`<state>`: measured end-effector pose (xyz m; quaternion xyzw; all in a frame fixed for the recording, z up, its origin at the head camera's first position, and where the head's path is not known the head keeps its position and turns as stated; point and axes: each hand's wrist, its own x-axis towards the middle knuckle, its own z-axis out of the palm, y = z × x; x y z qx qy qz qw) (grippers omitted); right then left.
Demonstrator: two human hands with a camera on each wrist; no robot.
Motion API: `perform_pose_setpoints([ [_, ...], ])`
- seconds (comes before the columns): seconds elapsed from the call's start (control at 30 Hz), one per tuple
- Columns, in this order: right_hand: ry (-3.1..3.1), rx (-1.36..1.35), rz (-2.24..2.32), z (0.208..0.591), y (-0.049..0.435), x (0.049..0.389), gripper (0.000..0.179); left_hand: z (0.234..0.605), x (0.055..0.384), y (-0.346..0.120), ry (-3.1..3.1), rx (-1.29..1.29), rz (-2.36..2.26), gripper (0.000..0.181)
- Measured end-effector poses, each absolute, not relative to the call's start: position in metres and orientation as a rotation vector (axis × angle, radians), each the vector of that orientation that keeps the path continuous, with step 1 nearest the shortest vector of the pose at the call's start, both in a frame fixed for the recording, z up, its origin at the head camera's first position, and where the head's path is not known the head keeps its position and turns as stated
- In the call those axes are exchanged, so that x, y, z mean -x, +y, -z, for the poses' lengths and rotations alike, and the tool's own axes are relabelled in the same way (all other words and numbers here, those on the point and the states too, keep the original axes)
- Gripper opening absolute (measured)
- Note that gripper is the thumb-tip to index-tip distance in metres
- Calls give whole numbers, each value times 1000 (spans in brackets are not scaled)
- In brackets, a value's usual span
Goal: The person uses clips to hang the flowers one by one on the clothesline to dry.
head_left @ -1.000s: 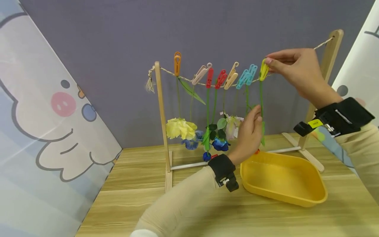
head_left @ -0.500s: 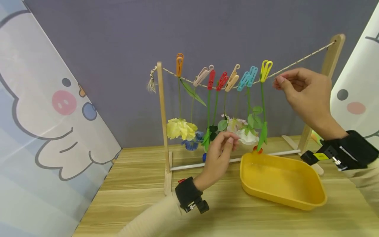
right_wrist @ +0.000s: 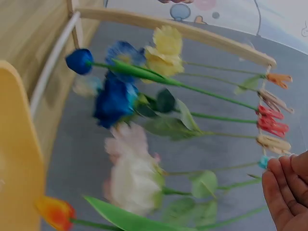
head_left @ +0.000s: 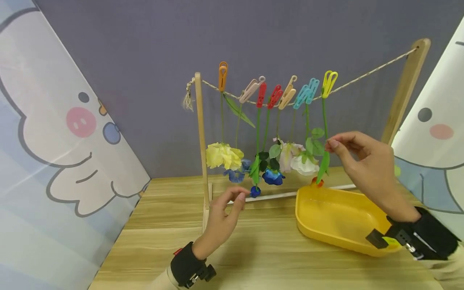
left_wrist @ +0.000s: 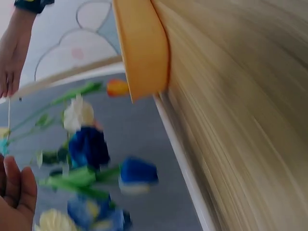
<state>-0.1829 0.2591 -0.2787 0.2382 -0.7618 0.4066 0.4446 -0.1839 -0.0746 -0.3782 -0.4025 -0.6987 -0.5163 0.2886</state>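
My right hand (head_left: 369, 171) hangs in the air, holding nothing, its fingers loosely bent and its fingertips overlapping the rightmost stem in the head view. That stem belongs to an orange-red tulip (right_wrist: 54, 212), hung upside down from a yellow clothespin (head_left: 329, 84) on the rope (head_left: 375, 71). Lower left, my left hand (head_left: 222, 219) is empty, with relaxed fingers just left of a blue tulip (head_left: 255, 191). Other flowers hang along the rope: a yellow flower (head_left: 224, 156), a blue rose (head_left: 273, 176) and a white flower (head_left: 305, 164). Orange, pink, red, peach and blue clothespins (head_left: 307, 92) grip their stems.
A yellow basin (head_left: 333, 237) stands on the wooden table (head_left: 159, 249), under the right hand. Two wooden posts (head_left: 201, 133) carry the rope, and a white bar (head_left: 275, 196) joins them near the table. A grey backdrop (head_left: 145, 80) stands behind, cartoon panels (head_left: 58, 161) at the sides.
My right hand has let go of the yellow clothespin, moved right, then down. My left hand has come away from the stems toward the lower left. The orange-red tulip hangs from the rope.
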Motion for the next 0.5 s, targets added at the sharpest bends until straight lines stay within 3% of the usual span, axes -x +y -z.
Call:
perform_pose_setpoints([
  [0.33, -1874, -644, -1112, 325, 236, 160, 29, 392, 180, -131, -1840, 1044, 1122, 26],
  [0.5, -1971, -585, -1059, 349, 237, 161, 26, 396, 190, -153, -1881, 976, 945, 17],
])
